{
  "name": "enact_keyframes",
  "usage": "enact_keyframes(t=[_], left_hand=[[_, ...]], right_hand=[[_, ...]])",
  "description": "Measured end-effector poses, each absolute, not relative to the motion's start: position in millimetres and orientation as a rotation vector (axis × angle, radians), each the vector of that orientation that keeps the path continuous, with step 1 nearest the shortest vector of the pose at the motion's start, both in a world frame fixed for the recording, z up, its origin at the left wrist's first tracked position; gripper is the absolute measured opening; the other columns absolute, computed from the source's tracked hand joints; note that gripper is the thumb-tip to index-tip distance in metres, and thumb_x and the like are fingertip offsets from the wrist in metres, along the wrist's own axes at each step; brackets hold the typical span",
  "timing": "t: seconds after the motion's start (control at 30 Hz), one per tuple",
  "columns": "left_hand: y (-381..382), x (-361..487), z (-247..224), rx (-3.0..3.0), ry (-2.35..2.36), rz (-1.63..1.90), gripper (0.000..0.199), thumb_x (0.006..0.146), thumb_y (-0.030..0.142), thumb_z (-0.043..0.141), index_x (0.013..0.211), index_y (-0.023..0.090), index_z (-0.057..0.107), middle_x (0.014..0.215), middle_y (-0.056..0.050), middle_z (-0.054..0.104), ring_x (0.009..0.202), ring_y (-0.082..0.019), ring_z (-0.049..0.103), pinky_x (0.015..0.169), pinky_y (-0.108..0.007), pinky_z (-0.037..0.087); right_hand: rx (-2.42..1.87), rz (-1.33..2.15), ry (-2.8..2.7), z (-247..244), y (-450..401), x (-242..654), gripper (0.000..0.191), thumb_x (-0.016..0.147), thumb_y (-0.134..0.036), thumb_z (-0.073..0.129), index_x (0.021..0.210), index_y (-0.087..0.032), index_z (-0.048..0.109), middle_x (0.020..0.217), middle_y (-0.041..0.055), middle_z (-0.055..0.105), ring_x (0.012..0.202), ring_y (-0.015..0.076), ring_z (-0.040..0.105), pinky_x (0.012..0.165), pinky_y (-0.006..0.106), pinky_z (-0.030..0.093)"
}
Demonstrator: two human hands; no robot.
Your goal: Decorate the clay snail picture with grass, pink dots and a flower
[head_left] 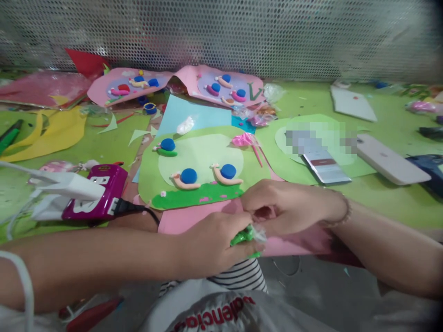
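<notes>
My left hand (218,240) is closed round a green lump in clear wrap (243,236), near the table's front edge. Touching it from the right, my right hand (280,207) has its fingers bent in at the wrap; its fingertips are partly hidden. Just beyond both hands lies a green card (200,138) with a paler oval. On it are snail figures with blue round shells, among them one at the lower left (188,176) and one at the lower right (228,171). Pink clay in wrap (244,139) rests at the card's upper right.
A purple power strip (119,177) with white plugs stands at the left. Phones lie at the right, one of them white (391,159). Pink cards with snails (190,76) lean at the back against a perforated metal panel (221,37). Yellow paper (69,129) lies at the left.
</notes>
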State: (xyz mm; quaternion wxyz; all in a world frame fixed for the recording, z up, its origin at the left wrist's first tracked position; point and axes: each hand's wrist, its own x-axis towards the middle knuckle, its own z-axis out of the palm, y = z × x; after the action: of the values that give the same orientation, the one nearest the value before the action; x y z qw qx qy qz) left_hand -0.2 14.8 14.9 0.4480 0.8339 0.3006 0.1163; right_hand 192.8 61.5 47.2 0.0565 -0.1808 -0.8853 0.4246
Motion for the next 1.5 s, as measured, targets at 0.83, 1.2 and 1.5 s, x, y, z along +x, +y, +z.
enact_keyframes(t=[0.83, 1.2, 1.5], left_hand=[[13.2, -0.5, 16.4, 1.965, 0.794, 0.277, 0.045, 0.091, 0.053, 0.03, 0.097, 0.013, 0.05, 0.088, -0.01, 0.062, 0.081, -0.022, 0.058, 0.071, -0.035, 0.044], [12.6, 0.2, 15.0, 1.981, 0.805, 0.302, 0.04, 0.091, 0.051, 0.032, 0.092, 0.015, 0.049, 0.087, -0.01, 0.062, 0.08, -0.022, 0.059, 0.067, -0.033, 0.044], [13.5, 0.9, 20.9, 1.893, 0.764, 0.302, 0.036, 0.092, 0.046, 0.031, 0.102, 0.016, 0.048, 0.103, -0.011, 0.061, 0.096, -0.023, 0.057, 0.084, -0.039, 0.044]], right_hand=[[-0.21, 0.858, -2.569, 42.4, 59.2, 194.9, 0.013, 0.087, -0.014, 0.049, 0.083, -0.012, 0.061, 0.062, 0.0041, 0.058, 0.059, 0.0088, 0.048, 0.056, 0.022, 0.037], [-0.172, 0.861, -2.533, 41.0, 58.6, 193.9, 0.008, 0.086, -0.012, 0.051, 0.085, -0.012, 0.059, 0.064, 0.0051, 0.059, 0.06, 0.0094, 0.049, 0.058, 0.023, 0.038], [-0.234, 1.247, -2.502, 47.6, 65.9, 199.4, 0.021, 0.091, -0.026, 0.043, 0.083, -0.013, 0.057, 0.064, 0.0029, 0.055, 0.056, 0.0077, 0.043, 0.055, 0.021, 0.035]])
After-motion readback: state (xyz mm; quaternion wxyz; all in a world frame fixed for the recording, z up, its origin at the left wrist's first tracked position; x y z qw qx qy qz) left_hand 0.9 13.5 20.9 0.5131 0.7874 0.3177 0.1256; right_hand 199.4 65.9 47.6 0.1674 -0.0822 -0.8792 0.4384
